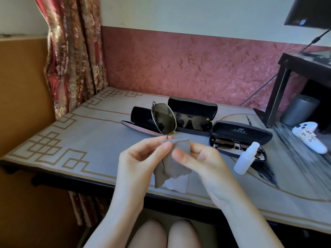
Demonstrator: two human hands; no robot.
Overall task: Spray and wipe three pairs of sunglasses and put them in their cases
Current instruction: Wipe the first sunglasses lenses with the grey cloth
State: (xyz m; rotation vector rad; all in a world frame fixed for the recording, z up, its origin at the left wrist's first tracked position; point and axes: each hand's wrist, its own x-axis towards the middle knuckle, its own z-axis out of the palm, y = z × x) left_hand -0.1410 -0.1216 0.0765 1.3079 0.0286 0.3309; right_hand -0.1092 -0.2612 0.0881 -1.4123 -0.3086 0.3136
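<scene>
Sunglasses with a thin metal frame stand on end above the table, one dark lens up and the lower end tucked into a grey cleaning cloth. The left hand pinches the frame and the cloth's top corner between thumb and forefinger. The right hand grips the cloth, thumb pressed on its front. Behind them lie three open black cases. The left case sits partly hidden by the raised lens, while the middle case and right case each hold a dark pair. A white spray bottle stands just in front of the right case.
</scene>
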